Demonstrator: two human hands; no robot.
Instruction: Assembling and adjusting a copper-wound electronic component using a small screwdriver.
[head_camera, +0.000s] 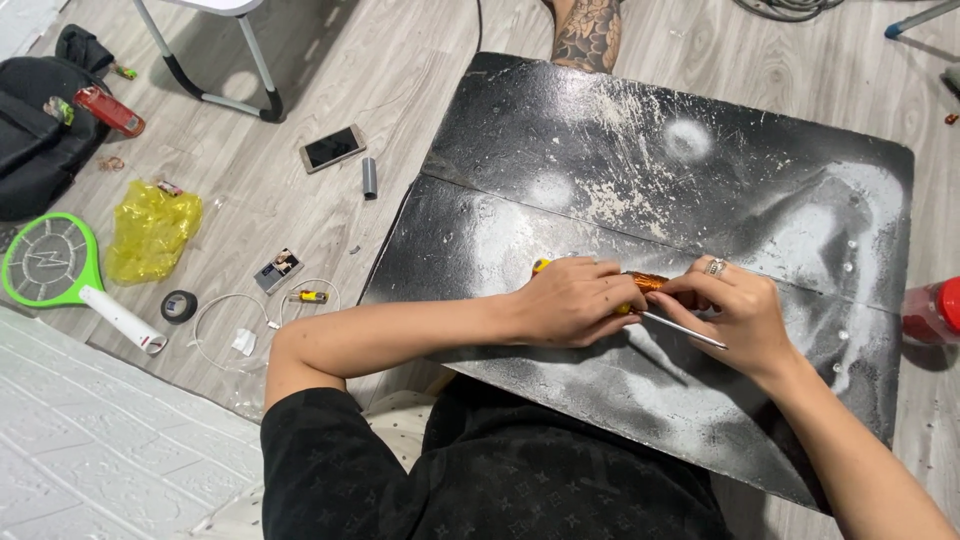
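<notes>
I see my 2 hands close together over a big black board (560, 130) that lies flat on the floor. The board is dusty with white powder.

My left hand (572, 300) is wrapped around a screwdriver (648, 281) with an orange and yellow handle. The fingers are curled shut on the handle, and a bit of yellow sticks out past the hand on the left. My right hand (735, 312) sits just beside it, touching the other end of the handle. A ring shows on 1 finger. The fingers of this hand pinch near where the thin metal rod (685, 331) starts. I cannot tell how tight that pinch is.

The screwdriver lies almost sideways in front of me. Its handle points to my left and its rod points to my right and a little toward me. The rod runs under my right hand and its tip rests low over the board. So the left hand has the handle end, and the right hand is nearer the tip.

Off to my left on the floor lie a phone (332, 148) and a green racket-shaped swatter (50, 262), well apart from my hands.
</notes>
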